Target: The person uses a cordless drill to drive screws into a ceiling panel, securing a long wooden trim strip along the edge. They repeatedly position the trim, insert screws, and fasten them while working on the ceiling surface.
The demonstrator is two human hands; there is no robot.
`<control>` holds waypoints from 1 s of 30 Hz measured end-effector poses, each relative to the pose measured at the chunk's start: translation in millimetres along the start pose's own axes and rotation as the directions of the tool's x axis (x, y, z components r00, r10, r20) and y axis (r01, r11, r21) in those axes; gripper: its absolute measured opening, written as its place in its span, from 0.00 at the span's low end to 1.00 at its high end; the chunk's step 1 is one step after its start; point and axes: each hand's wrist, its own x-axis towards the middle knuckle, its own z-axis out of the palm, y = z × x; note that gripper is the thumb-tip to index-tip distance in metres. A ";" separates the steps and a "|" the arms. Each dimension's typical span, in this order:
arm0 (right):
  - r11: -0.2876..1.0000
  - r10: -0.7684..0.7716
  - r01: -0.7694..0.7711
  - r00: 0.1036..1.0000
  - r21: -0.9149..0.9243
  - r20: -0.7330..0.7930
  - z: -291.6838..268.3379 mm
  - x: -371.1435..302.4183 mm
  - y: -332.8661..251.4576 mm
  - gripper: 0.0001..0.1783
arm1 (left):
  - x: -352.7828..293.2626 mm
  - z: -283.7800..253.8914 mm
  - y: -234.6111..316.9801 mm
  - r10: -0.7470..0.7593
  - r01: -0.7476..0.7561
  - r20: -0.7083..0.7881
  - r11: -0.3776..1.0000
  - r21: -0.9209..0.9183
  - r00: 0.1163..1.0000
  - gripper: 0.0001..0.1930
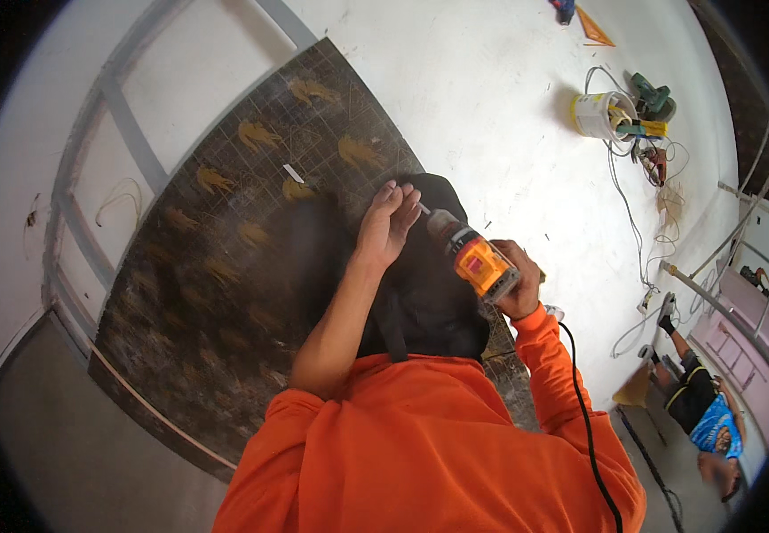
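My right hand (pixel 522 277) grips an orange and black corded power drill (pixel 478 262), its nose aimed up and to the left. A short light bit (pixel 424 208) sticks out of the drill's front end. My left hand (pixel 388 224) is close to the tip of that bit, fingers bent inward. Whatever lies between those fingers is too small to make out. Below both hands are my dark trousers (pixel 420 306). A large dark, stained board (pixel 216 293) with yellowish marks and a line grid extends to the left, with a small white strip (pixel 293 173) on it.
Grey metal framing (pixel 131 133) crosses the white surface at left. At upper right stands a white bucket (pixel 590 115) with tools, beside a green power tool (pixel 653 96) and loose cables. An orange set square (pixel 594 28) lies farther off. Another person (pixel 709 413) is at lower right.
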 end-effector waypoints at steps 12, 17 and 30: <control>0.995 0.056 -0.032 0.960 -0.092 0.273 35.1 144.5 36.9 0.26 | 101.5 -4.6 18.3 -0.143 0.107 -0.073 0.924 -0.368 0.987 0.09; 0.981 0.158 -0.108 0.926 -0.160 0.343 48.1 171.6 44.3 0.26 | 122.0 -6.2 39.2 -0.201 0.168 -0.216 0.973 -0.160 0.956 0.10; 0.940 0.310 -0.207 0.855 -0.272 0.417 80.6 197.4 50.4 0.36 | 160.5 -11.5 44.7 -0.424 0.334 -0.232 0.878 -0.344 0.875 0.13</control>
